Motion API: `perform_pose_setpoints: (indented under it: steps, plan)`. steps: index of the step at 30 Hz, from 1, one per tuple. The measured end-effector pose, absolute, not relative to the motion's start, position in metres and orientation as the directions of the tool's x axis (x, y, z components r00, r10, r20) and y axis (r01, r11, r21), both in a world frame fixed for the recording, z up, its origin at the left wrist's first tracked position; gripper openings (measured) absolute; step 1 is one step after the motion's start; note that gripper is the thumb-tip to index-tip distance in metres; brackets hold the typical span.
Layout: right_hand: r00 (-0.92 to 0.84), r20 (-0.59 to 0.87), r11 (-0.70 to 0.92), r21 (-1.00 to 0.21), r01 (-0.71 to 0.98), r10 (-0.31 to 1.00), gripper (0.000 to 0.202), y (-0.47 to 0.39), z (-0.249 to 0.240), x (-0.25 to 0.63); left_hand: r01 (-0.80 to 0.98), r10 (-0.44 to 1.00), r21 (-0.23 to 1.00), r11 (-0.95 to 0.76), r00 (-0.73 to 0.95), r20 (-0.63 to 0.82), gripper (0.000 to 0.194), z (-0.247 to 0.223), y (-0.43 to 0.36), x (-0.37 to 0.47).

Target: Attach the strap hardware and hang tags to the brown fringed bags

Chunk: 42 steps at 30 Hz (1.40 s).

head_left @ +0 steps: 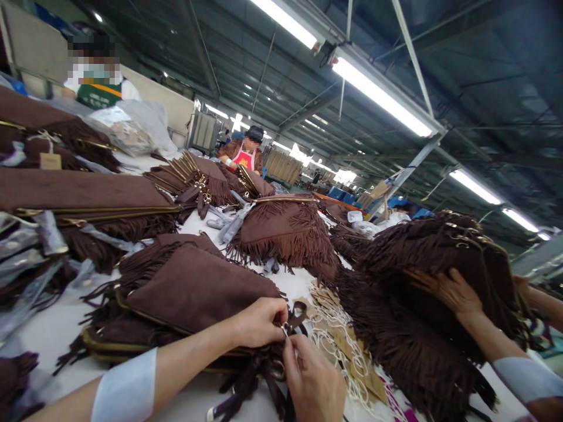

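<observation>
Both hands, left [259, 321] and right [314, 381], pinch small metal clasp [285, 329] at brown suede fringed bag's [193, 290] 4 o'clock edge; keep strap taut, fringe clear.

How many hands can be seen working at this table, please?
3 clearly. The wearer's left hand and right hand pinch a small metal clasp on a brown suede fringed bag. A co-worker's hand presses the right bag pile. Distant workers' hands are hidden.
</observation>
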State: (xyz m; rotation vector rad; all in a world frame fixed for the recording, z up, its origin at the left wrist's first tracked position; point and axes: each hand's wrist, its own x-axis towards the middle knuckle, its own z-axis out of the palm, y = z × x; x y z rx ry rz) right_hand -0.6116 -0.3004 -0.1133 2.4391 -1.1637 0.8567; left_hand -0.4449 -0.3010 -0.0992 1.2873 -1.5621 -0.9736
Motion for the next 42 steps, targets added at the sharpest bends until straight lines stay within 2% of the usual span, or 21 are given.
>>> perform_pose_setpoints:
  steps: [8, 20, 31, 37, 42]
  plan:
    - [0.495, 0.629, -0.606, 0.047, -0.794, -0.600, 0.046, -0.300, -0.111, -0.612, -0.309, -0.984, 0.934, 0.178, -0.074, 0.162, 0.017, -0.103, -0.302, -0.447]
    - [0.508, 0.618, -0.619, 0.044, -0.784, -0.599, 0.050, -0.302, -0.109, -0.606, -0.369, -0.971, 0.900, 0.233, -0.037, 0.237, 0.018, -0.099, -0.297, -0.451]
    - [0.496, 0.610, -0.592, 0.055, -0.804, -0.618, 0.051, -0.308, -0.115, -0.610, -0.393, -0.978, 0.899, 0.194, -0.007, 0.208, 0.015, -0.097, -0.294, -0.452]
    - [0.470, 0.584, -0.592, -0.021, -0.806, -0.661, 0.050, -0.306, -0.116, -0.612, -0.396, -0.979, 0.898, 0.193, -0.013, 0.204, 0.015, -0.099, -0.295, -0.452]
    - [0.429, 0.631, -0.624, -0.113, -0.773, -0.646, 0.050, -0.307, -0.121, -0.618, -0.413, -0.975, 0.886, 0.211, -0.026, 0.220, 0.015, -0.100, -0.296, -0.451]
